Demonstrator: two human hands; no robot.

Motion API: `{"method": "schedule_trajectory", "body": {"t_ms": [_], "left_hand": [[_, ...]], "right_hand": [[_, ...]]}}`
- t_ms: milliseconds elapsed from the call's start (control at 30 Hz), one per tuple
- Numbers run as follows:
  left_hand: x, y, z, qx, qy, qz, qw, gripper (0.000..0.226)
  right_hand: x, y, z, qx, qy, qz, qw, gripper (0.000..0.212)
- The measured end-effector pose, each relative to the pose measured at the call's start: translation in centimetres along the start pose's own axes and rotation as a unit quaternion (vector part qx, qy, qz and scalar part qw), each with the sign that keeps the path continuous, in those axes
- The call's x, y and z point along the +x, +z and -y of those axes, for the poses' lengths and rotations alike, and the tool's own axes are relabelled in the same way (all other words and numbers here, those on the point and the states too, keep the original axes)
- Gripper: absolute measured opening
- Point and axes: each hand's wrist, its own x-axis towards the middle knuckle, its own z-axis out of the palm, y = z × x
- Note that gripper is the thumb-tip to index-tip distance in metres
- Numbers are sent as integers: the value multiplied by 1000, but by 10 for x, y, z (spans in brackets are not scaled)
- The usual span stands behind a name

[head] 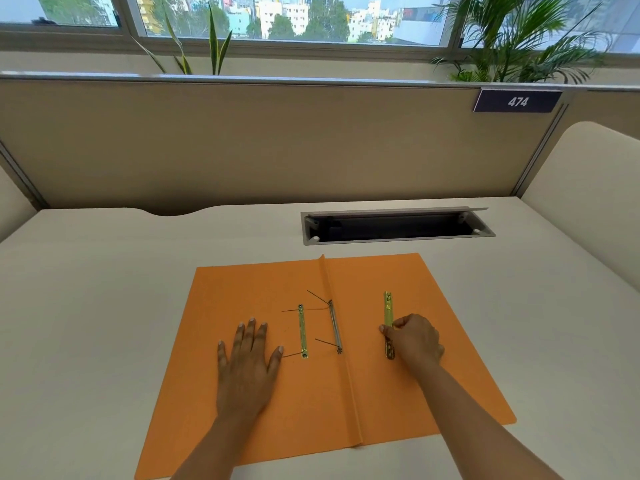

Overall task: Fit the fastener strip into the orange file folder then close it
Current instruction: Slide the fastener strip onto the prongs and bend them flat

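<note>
The orange file folder (pixel 450 341) lies open and flat on the desk, its spine crease running down the middle. A gold fastener strip (pixel 388 308) lies on the right flap, and my right hand (pixel 414 339) pinches it near its middle. On the left flap sits a gold fastener base (pixel 303 330) with thin prongs bent outward. A silver strip (pixel 335 327) with thin prongs lies along the crease. My left hand (pixel 247 358) rests flat, fingers spread, on the left flap beside the gold base.
An open cable tray slot (pixel 398 226) is set into the desk just beyond the folder. A beige partition (pixel 242 140) with a "474" sign (pixel 517 101) closes off the far edge. Plants stand behind it by the window.
</note>
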Motion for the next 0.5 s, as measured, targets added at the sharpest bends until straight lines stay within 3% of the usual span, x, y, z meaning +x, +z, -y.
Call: {"method": "schedule_trajectory", "body": {"t_ms": [233,500], "left_hand": [[0,1,-1,-14,-2,-5,1000,62],[0,2,0,-6,-1,-7,1000,62]], "right_hand": [[5,-6,8,48,54,36,997,18],[3,-7,8,73,42,42,996,22]]}}
